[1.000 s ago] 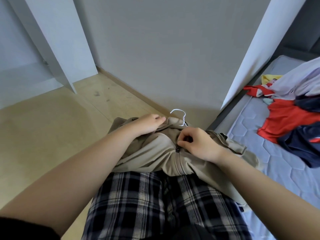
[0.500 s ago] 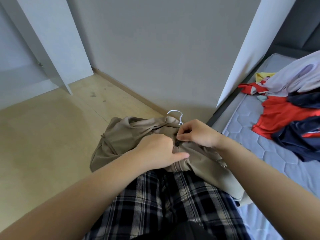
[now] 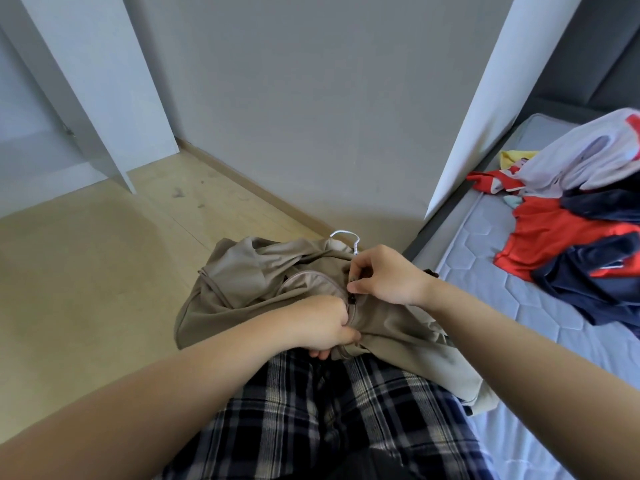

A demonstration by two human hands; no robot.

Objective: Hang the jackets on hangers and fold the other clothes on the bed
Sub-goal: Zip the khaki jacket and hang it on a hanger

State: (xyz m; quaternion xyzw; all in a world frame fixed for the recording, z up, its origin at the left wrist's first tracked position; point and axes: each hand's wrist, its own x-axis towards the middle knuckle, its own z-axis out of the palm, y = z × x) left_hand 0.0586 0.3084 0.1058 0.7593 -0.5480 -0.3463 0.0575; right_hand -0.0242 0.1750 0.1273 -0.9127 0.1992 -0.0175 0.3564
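Observation:
A beige jacket (image 3: 242,282) lies across my lap over plaid trousers, with the white hook of a hanger (image 3: 346,235) sticking out at its collar. My left hand (image 3: 322,323) grips the jacket's front fabric beside the lower zip. My right hand (image 3: 384,275) pinches the zip pull near the collar. The rest of the hanger is hidden inside the jacket.
A grey quilted mattress (image 3: 519,306) lies at the right with a pile of red, navy, white and yellow clothes (image 3: 571,223). A grey wall (image 3: 311,116) faces me. Wooden floor (image 3: 86,271) stretches left toward a white open wardrobe panel (image 3: 104,81).
My left hand moved from the jacket's shoulder down to the front fabric by the zip. My right hand rose along the zip toward the collar. The jacket's left side spread out.

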